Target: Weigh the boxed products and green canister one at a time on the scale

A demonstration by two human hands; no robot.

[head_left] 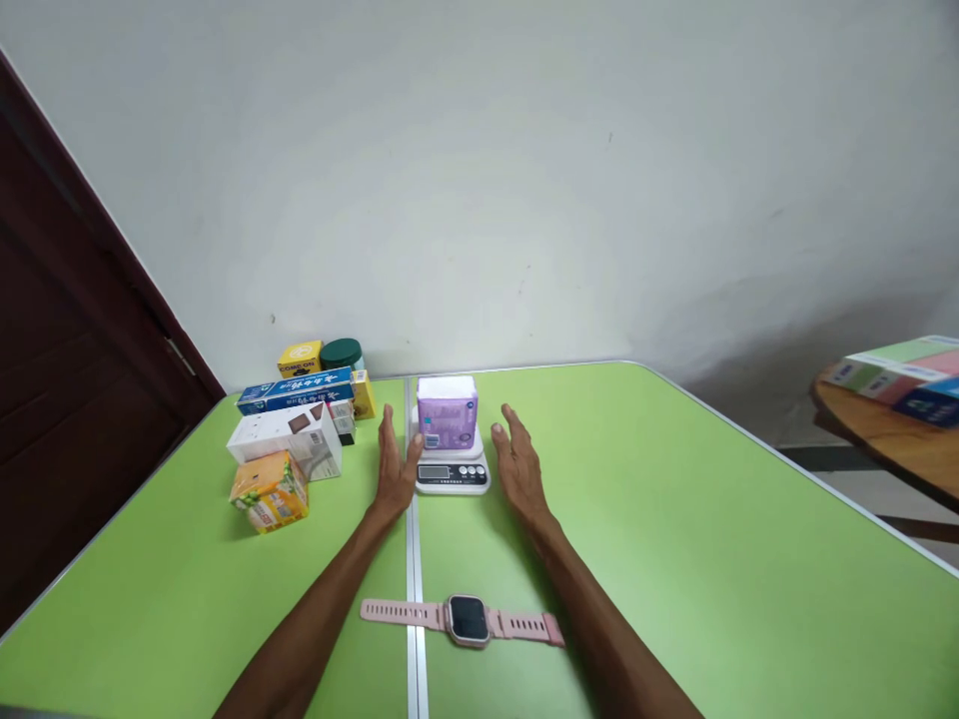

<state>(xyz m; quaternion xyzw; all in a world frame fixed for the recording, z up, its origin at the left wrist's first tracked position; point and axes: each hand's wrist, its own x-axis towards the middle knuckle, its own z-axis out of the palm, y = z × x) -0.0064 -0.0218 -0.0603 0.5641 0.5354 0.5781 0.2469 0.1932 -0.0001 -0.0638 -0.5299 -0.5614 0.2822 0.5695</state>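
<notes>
A purple-and-white plastic-wrapped pack [448, 414] stands upright on a white digital kitchen scale [453, 488]. My left hand [394, 464] is just left of the scale, fingers apart and holding nothing. On the other side, my right hand [518, 461] is also open and empty, its palm turned toward the pack. A small gap shows between the right hand and the scale; whether the left thumb touches the scale I cannot tell. Closer to me, a smartwatch with a pink strap [469, 619] lies stretched out between my forearms.
On the left are an orange-yellow pack [271, 491], a white box [289, 439], a long blue box [298, 390], a yellow box [300, 359] and a green-lidded jar [342, 353]. A metal seam crosses the green table [674, 519]. A wooden surface [861, 419] at right carries boxes.
</notes>
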